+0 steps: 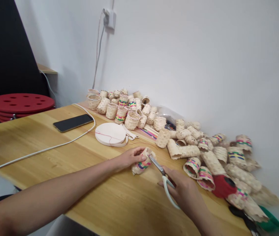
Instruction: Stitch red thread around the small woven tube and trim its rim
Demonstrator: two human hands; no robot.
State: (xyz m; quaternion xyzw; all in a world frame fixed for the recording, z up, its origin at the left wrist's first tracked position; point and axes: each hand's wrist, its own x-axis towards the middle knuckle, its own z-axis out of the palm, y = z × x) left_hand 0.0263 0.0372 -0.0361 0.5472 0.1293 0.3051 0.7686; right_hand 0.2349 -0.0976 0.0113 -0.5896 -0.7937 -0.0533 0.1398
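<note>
My left hand (131, 158) is closed on a small woven cylinder (141, 166) with a coloured band, its fingers round the upper part and the thumb on its near side. The cylinder leans over the wooden table. My right hand (178, 185) holds a pair of scissors (168, 193) with white handles. The metal blades point up and left, their tips at the rim of the cylinder. Whether the blades are fully closed is too small to tell.
Many woven cylinders (132, 120) lie along the wall. A flat white roll of tape (110, 132), a black phone (73, 123) and a white cable (55, 146) lie to the left. Red stools (21, 102) stand beyond the table (31, 137).
</note>
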